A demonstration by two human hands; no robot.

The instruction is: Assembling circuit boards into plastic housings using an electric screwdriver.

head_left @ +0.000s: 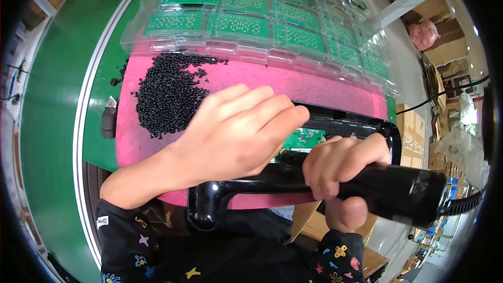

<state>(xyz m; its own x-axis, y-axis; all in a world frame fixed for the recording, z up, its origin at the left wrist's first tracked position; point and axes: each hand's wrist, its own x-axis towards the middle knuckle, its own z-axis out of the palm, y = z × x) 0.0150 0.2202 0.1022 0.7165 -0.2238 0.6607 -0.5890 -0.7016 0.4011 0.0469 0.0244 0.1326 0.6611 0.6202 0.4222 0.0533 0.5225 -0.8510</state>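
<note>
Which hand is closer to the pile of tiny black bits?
Left. The left hand lies right beside the black bits on the pink mat; the right hand grips a black tool, farther away.

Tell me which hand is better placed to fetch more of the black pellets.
Left, probably. The left hand lies flat over the black frame, right beside the pellets on the pink mat. The right hand is wrapped around the black tool, farther away.

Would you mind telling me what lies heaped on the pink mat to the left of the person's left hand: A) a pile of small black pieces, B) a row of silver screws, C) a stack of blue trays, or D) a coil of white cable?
A: a pile of small black pieces lies on the pink mat, just left of the left hand.
</note>
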